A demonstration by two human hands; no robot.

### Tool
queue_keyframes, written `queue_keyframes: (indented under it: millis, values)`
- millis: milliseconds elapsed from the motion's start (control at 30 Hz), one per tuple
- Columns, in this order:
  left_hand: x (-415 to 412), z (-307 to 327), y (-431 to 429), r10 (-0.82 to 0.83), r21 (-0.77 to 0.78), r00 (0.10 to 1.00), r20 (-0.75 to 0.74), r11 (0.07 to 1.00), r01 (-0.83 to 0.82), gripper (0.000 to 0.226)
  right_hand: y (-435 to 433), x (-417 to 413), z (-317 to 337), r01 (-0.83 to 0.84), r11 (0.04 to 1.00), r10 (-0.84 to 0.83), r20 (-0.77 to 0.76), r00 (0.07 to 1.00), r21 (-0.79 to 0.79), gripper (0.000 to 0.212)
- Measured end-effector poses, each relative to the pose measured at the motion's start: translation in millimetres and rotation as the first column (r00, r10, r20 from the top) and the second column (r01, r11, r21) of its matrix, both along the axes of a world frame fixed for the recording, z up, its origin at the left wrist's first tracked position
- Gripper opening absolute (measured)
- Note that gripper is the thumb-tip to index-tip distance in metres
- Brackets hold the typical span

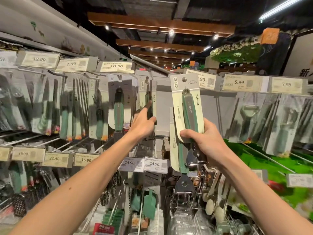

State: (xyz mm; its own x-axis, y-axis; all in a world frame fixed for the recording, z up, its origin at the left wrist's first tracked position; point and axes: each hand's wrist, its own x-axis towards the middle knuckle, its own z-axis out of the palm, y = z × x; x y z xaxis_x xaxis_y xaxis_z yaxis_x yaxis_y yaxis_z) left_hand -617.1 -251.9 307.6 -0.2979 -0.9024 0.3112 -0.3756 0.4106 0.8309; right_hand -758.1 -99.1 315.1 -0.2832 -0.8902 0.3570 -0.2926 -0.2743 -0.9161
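Observation:
My right hand (205, 143) grips two carded kitchen tools with green handles. The front card (186, 106) stands upright with its hang hole at the top. The second card (174, 143) sits lower behind it, and its triangular metal blade (184, 184) hangs below my hand. My left hand (143, 123) reaches up to a carded tool (149, 99) hanging on a peg, with the fingers touching the card's lower part. Whether they curl round the card is unclear.
Rows of carded utensils (118, 106) hang on pegs to the left and right, under price tags (116, 66). Lower pegs carry more tags (155, 164), green spatulas (149, 206) and metal racks (183, 200). A bare white back panel (162, 107) lies between my hands.

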Motion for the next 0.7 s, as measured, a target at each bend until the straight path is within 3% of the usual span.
queue_keyframes:
  millis: [67,167,267,333,567,700]
  values:
    - [3.0,-8.3,18.2,0.016,-0.057,1.000,0.023,0.998,-0.015,0.054,-0.4,0.0,-2.0,0.001,1.000,-0.001,-0.008,1.000,-0.012,0.035]
    - [10.5,-21.5,53.5,-0.080,-0.158,0.985,-0.151,0.986,0.056,0.037,-1.8,2.9,-6.3,-0.006,1.000,0.005,-0.020,1.000,-0.031,0.034]
    - [17.7,-30.6,82.3,-0.283,-0.020,0.901,-0.327,0.956,0.293,0.035,-6.3,9.2,-10.0,-0.019,0.999,0.020,0.024,1.000,-0.048,0.031]
    - [21.2,-36.3,90.7,-0.340,0.035,0.873,-0.349,0.927,0.375,0.043,-10.6,13.2,-12.7,-0.018,0.998,0.020,0.053,0.998,-0.052,0.032]
    - [31.1,-46.0,93.5,-0.237,-0.017,0.889,-0.392,0.968,0.250,0.088,-11.1,21.7,-12.2,-0.016,0.999,0.018,0.051,0.999,-0.044,0.031]
    - [42.5,-45.3,90.1,-0.196,-0.104,0.882,-0.429,0.980,0.168,0.080,-8.5,17.3,-12.0,0.010,0.999,-0.005,0.120,0.993,-0.039,0.035]
